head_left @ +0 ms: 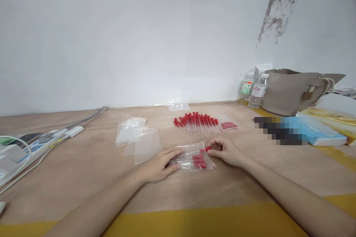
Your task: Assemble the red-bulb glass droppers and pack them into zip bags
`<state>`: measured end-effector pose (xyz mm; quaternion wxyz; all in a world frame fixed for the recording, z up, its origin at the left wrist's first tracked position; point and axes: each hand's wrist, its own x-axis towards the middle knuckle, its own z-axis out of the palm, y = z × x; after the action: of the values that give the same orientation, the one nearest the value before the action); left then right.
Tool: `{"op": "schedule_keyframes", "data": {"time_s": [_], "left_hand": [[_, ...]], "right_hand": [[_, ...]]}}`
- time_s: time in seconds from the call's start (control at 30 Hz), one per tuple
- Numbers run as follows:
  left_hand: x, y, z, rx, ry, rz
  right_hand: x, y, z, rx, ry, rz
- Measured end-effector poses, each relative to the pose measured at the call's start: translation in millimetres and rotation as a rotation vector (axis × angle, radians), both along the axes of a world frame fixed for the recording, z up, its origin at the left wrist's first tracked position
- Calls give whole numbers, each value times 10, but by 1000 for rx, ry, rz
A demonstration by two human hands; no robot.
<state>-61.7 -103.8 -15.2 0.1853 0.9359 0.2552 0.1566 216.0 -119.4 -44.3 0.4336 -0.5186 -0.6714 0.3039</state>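
A clear zip bag lies flat on the table in front of me, with several red-bulbed droppers inside. My left hand rests on the bag's left part, thumb and fingers stretched apart. At the bag's right end, by its red-lined mouth, my right hand pinches a red-bulbed dropper by the bulb; its thin end points left into the bag. Just beyond, a spread heap of droppers has red bulbs turned away from me and clear tips towards me.
Loose clear bags lie left of the heap. A filled bag lies to its right. Further right are water bottles, a grey handbag and a blue packet. A power strip with cables occupies the left side.
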Motion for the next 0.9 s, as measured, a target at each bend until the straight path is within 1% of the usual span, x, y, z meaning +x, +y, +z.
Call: {"op": "schedule_keyframes", "data": {"time_s": [0.07, 0.13, 0.27, 0.43, 0.5, 0.53, 0.6, 0.67, 0.7, 0.77, 0.83, 0.87, 0.9], "left_hand": [[-1, 7, -10, -1, 6, 0], [0, 17, -24, 7, 9, -3], [6, 28, -36, 28, 16, 2], [2, 29, -26, 25, 29, 5], [1, 31, -26, 21, 31, 2], [1, 31, -26, 19, 29, 2], [4, 30, -28, 15, 19, 2], [9, 24, -27, 14, 5, 1], [10, 20, -25, 13, 0, 0], [11, 12, -20, 13, -10, -6], [8, 7, -14, 12, -18, -21], [6, 6, -13, 12, -21, -28], [4, 6, -12, 11, -21, -34]], "right_hand": [[-33, 28, -36, 80, -81, 0], [-81, 62, -86, 126, -128, -16], [-150, 96, -130, 134, -161, -47], [-138, 65, -53, 160, -103, 127], [-146, 63, -47, 109, -52, 155], [-159, 66, -53, 66, -29, 133], [-195, 69, -75, -1, -8, 27], [-228, 63, -92, 11, -30, -71], [-234, 58, -95, 35, -51, -67], [-213, 53, -92, 71, -83, 43], [-144, 76, -75, 60, -76, 136], [-96, 104, -61, 36, -58, 137], [-44, 146, -40, 13, -42, 104]]}}
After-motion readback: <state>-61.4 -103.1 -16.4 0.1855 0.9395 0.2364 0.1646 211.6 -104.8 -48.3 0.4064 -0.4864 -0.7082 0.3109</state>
